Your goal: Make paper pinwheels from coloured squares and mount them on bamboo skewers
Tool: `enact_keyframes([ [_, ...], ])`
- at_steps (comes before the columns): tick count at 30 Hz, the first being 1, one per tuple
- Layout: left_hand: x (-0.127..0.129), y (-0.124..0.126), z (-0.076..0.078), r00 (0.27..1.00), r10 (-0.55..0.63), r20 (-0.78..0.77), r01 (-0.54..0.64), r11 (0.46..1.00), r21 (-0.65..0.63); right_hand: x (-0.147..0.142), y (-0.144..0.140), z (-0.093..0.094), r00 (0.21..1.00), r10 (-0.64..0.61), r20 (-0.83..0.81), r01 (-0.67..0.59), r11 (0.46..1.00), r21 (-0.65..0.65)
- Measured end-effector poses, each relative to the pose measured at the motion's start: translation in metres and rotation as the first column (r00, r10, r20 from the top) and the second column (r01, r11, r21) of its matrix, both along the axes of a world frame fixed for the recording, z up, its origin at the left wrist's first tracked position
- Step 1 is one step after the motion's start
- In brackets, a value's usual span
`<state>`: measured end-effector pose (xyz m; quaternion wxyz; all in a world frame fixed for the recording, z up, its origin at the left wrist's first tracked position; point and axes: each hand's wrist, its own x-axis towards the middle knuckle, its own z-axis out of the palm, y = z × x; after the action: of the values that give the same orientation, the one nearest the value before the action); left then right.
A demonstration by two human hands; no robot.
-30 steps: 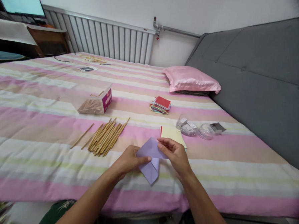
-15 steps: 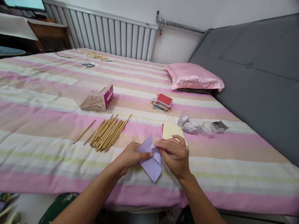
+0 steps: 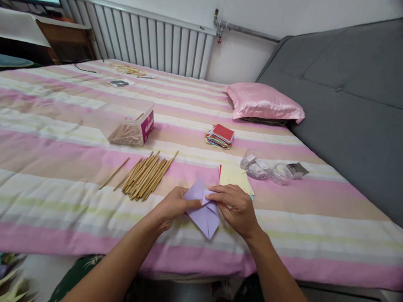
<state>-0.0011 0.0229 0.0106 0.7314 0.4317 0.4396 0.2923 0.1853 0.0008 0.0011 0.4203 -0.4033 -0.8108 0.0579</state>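
Both hands pinch a lilac paper (image 3: pixel 205 214) folded partway, just above the near edge of the bed (image 3: pixel 52 161).

Left hand (image 3: pixel 171 208) grips the paper's left side, thumb on top; right hand (image 3: pixel 235 207) grips its upper right flap, fingers curled over the fold. The paper already shows several creases and a point hanging toward the near side, so folding looks well begun but unfinished; its final shape is not yet clear. Just beyond lie a yellow sheet (image 3: pixel 235 177), a stack of coloured papers (image 3: pixel 220 137), a bundle of sticks (image 3: pixel 146 175), a box (image 3: pixel 131 127) of more sticks and clear tape rolls (image 3: pixel 271 172). The paper's underside is hidden, and the far small items are too blurred to identify.
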Motion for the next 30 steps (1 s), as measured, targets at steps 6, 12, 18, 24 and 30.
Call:
enact_keyframes([
  [6, -0.0009, 0.0001, -0.0002, 0.999, -0.041, -0.001, 0.041, 0.999, 0.006, 0.0017, 0.0008, -0.0027, 1.0, 0.003, 0.014, -0.002, 1.0, -0.023],
  [12, -0.0012, 0.0014, -0.0006, 0.999, -0.051, -0.02, 0.051, 0.999, 0.004, 0.0001, 0.0008, -0.0033, 0.999, -0.007, -0.031, 0.004, 0.998, -0.064],
  [18, -0.0002, 0.0008, 0.0027, 0.998, -0.04, -0.047, 0.04, 0.999, 0.013, 0.0002, 0.0003, -0.003, 1.0, -0.008, -0.025, 0.006, 0.998, -0.059],
  [24, 0.0006, 0.0006, 0.0036, 0.998, -0.039, -0.042, 0.038, 0.999, -0.025, -0.0005, -0.0003, -0.0025, 1.0, -0.026, 0.006, 0.026, 1.0, -0.014],
  [30, 0.0014, -0.0002, 0.004, 0.999, -0.026, -0.038, 0.025, 0.999, -0.027, -0.0025, -0.0006, -0.0014, 0.999, -0.04, 0.021, 0.04, 0.999, 0.01],
])
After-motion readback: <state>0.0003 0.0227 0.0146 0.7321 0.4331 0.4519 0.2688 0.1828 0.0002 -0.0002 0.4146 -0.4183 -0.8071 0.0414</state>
